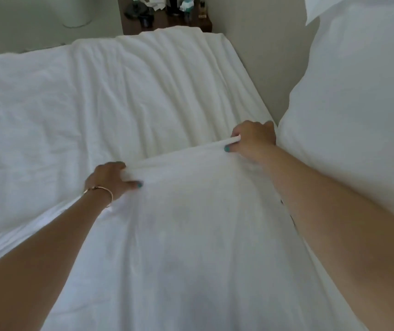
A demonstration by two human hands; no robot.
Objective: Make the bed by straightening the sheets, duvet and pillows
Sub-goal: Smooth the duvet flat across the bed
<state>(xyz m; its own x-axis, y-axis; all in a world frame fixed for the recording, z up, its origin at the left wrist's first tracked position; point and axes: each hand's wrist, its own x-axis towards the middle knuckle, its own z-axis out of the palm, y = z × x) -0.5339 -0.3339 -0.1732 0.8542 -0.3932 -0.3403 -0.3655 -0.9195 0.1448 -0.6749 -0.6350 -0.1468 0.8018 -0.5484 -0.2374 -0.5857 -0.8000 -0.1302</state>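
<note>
Both hands, left hand (pixel 110 180) and right hand (pixel 253 139), gripped the duvet (pixel 191 235) by its bunched top hem between them, which looked light and limp, best held along that edge.

This is a bedroom. A bed (pixel 95 96) covered in white sheets fills most of the view, with a plump white pillow (pixel 358 103) propped against the plain wall (pixel 258 63), and a dark wooden nightstand (pixel 167 20) cluttered with small bottles stands beside it.
</note>
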